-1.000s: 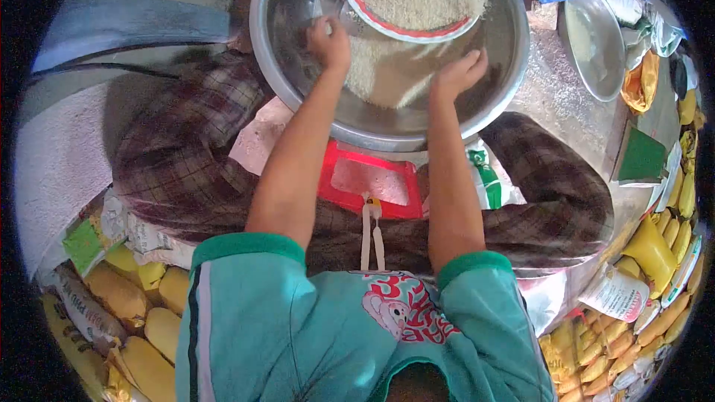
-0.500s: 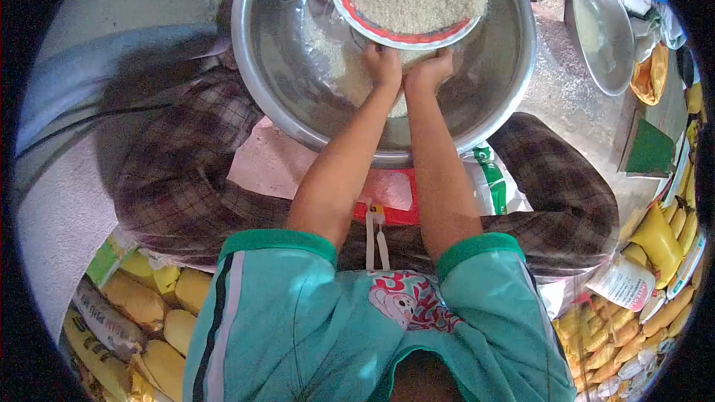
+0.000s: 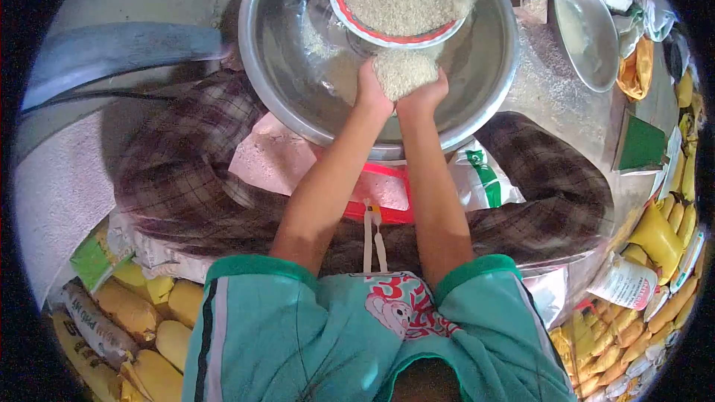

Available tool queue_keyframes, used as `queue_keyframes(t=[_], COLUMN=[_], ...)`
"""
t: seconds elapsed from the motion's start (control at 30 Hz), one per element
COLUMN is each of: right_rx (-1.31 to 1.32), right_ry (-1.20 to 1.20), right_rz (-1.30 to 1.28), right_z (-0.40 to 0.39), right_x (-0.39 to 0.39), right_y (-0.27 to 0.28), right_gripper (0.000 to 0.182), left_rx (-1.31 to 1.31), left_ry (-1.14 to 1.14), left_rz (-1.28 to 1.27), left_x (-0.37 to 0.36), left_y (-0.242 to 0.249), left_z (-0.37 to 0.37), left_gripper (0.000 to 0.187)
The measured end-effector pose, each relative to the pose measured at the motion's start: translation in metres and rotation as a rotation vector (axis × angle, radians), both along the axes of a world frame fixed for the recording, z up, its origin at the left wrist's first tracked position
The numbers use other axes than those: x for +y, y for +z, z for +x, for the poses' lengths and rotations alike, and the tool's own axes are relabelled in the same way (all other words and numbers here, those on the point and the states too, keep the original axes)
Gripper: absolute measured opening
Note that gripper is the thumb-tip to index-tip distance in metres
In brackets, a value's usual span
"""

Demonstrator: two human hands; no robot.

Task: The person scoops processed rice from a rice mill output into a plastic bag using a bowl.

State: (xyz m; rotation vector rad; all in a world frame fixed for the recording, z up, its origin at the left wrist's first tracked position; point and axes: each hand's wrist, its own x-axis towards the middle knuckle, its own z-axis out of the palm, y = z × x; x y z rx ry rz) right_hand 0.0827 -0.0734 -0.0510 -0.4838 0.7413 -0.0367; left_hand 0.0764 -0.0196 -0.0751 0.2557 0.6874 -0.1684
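My left hand (image 3: 370, 91) and my right hand (image 3: 427, 98) are cupped side by side, palms up, with a heap of white rice (image 3: 406, 74) in them. They are over a wide metal basin (image 3: 255, 67) that has loose grains on its inner wall. Just beyond my fingers is a white bowl with a red rim (image 3: 356, 26), filled with rice. Grains stream into the bowl from the upper right, off a pale edge cut by the frame. What supports the bowl is hidden.
On the right are a metal pan (image 3: 588, 41), scattered grains on the floor, a green block (image 3: 642, 145) and a white labelled tub (image 3: 624, 283). Filled yellow bags (image 3: 659, 242) stand along both sides. A red-edged plastic piece (image 3: 380, 212) lies between my legs.
My cupped hands have drawn back toward me from the bowl's near edge, and the rice heap in them now shows. The pouring edge has moved slightly left, and the view has shifted a little.
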Motion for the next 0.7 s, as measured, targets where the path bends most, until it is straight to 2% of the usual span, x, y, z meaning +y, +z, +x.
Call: queue_keyframes(t=[0.2, 0.3, 0.33, 0.43, 0.5, 0.53, 0.57, 0.6, 0.67, 0.7], right_rx=[-0.011, -0.186, -0.227, -0.266, -0.258, -0.251, -0.245, -0.248, -0.287, -0.266], right_ry=[-0.035, 0.066, 0.020, 0.007, 0.040, 0.040, 0.038, 0.038, -0.044, -0.020], right_rz=[0.093, 0.005, 0.017, -0.006, -0.035, -0.188, -0.345, -0.347, -0.936, -1.086], right_z=[0.003, 0.031, 0.045, 0.085, 0.101, 0.108, 0.112, 0.110, 0.092, 0.091], right_x=[0.004, 0.008, 0.012, 0.016, 0.015, 0.013, 0.011, 0.006, -0.004, -0.015], right_y=[0.043, 0.061, 0.067, 0.079, 0.070, 0.057, 0.054, 0.048, 0.044, 0.020], right_gripper=[0.045, 0.042, 0.041, 0.039, 0.039, 0.039, 0.040, 0.040, 0.038, 0.038], left_rx=[-0.038, -0.131, -0.182, -0.299, -0.295, -0.299, -0.382, -0.455, -0.372, -0.286], left_ry=[0.061, 0.066, 0.060, 0.048, -0.120, -0.115, -0.044, 0.032, 0.099, 0.152], left_rz=[0.014, 0.033, 0.037, 0.066, 0.388, 0.393, 0.767, 1.137, 1.395, 1.496], left_x=[0.005, 0.010, 0.011, 0.014, 0.016, 0.020, 0.025, 0.031, 0.056, 0.067], left_y=[0.056, 0.087, 0.096, 0.091, 0.077, 0.076, 0.075, 0.073, 0.033, 0.012], left_z=[0.001, 0.032, 0.044, 0.091, 0.113, 0.113, 0.110, 0.107, 0.092, 0.082], left_gripper=[0.035, 0.035, 0.036, 0.031, 0.028, 0.028, 0.022, 0.017, 0.016, 0.016])
